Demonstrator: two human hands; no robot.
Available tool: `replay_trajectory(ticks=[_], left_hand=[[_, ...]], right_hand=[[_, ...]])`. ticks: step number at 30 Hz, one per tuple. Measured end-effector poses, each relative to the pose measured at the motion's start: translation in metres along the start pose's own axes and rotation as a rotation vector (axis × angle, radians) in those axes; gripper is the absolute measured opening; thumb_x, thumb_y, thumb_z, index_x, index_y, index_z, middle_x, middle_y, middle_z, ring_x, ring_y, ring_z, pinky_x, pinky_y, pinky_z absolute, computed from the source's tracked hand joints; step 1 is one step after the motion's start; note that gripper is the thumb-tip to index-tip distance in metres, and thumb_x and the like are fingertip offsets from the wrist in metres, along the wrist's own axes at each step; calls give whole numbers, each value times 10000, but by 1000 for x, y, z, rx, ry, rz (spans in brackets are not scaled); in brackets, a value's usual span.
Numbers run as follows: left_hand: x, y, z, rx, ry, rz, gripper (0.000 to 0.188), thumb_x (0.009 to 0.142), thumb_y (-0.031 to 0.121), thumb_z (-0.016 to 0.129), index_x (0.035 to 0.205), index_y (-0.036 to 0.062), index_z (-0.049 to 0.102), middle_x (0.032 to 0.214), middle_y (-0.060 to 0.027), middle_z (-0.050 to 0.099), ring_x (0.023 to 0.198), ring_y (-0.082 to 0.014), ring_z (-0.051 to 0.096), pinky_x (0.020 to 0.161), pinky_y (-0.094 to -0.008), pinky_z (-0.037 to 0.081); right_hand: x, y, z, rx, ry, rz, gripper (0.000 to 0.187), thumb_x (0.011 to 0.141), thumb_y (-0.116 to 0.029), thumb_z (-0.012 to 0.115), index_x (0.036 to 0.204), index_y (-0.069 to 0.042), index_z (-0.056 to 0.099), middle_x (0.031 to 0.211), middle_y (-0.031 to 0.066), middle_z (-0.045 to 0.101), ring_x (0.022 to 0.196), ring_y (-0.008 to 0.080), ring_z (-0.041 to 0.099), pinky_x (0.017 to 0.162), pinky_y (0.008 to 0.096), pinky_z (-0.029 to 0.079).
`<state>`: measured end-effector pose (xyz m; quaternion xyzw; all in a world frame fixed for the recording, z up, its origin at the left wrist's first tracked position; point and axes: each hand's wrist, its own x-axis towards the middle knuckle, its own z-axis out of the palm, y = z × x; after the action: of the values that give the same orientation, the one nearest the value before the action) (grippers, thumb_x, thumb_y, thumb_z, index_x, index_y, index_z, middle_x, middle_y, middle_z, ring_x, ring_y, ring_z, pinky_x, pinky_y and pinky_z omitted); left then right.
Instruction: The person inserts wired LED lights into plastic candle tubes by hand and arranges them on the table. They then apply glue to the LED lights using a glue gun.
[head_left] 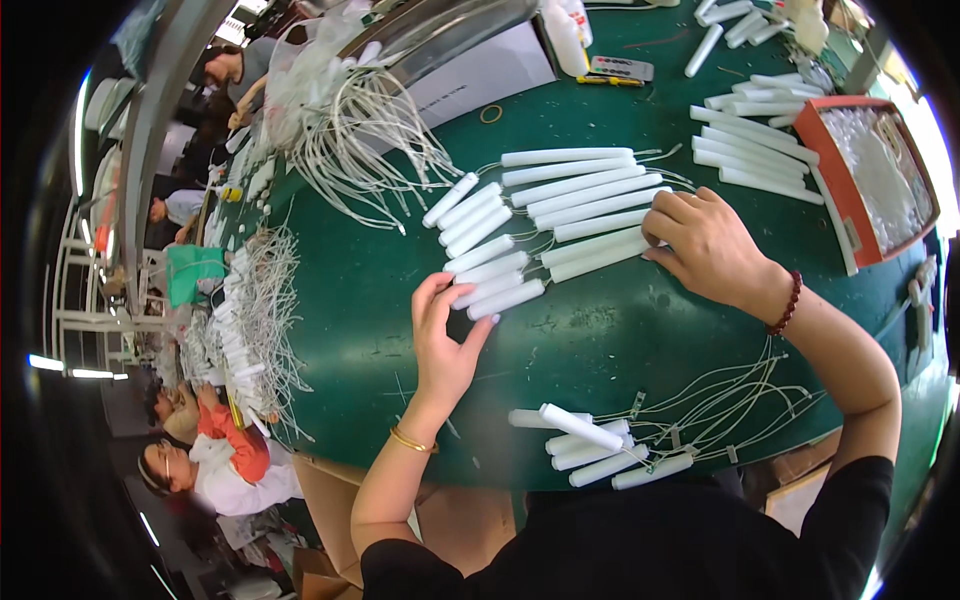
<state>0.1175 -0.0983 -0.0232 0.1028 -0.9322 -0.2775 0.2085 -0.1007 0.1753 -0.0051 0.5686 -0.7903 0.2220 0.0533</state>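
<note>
Short white tubes (468, 220) lie in a slanting column, joined by thin wires to longer white tubes (590, 188) laid side by side on their right. My left hand (445, 335) is at the lower end of the short column, thumb below and fingertips above the left end of the lowest short tube (507, 299). At the right ends of the long tubes, my right hand (705, 245) has its fingers bent and pinched about the end of a lower long tube (598, 259). My fingers hide that end.
The green table (350, 300) bears loose white tubes with wires (590, 445) near me. More tubes (755, 155) lie at right beside a red-rimmed box (830, 185). A bundle of white cables (365, 140) hangs by a carton (480, 85). Other people (225, 465) sit at left.
</note>
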Motion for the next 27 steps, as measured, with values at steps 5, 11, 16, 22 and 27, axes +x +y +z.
replay_trajectory(ticks=[5,11,16,22,27], left_hand=[[19,-8,7,-34,49,18,434,725,29,819,1117,52,635,1286,-128,507,1175,-305,537,985,-382,462],[40,-20,10,-46,81,42,378,733,20,805,1076,53,652,1258,-128,526,1119,-299,574,965,-375,479],[51,-25,13,-55,79,38,350,750,26,790,1071,48,652,1242,-134,533,1115,-307,575,957,-377,482],[51,10,-10,121,67,124,282,770,-11,750,1035,33,665,1208,-134,569,1090,-300,589,931,-364,489],[43,84,-59,-210,-102,249,196,802,-106,672,961,8,683,1039,-142,634,898,-209,645,756,-288,534]], right_hand=[[13,3,2,4,9,57,213,826,-176,729,898,-92,547,907,68,530,815,267,571,742,384,428],[32,16,9,-10,20,65,214,837,-178,726,887,-90,538,910,66,545,824,270,591,738,386,432],[44,26,10,-24,12,67,208,846,-183,719,907,-81,549,929,90,546,840,286,603,744,421,466],[46,27,-33,43,-67,99,148,866,-161,700,920,-56,610,947,93,602,793,272,625,703,396,493],[34,-50,-153,342,405,125,119,928,-154,645,986,-49,647,906,18,640,738,123,578,648,292,454]])
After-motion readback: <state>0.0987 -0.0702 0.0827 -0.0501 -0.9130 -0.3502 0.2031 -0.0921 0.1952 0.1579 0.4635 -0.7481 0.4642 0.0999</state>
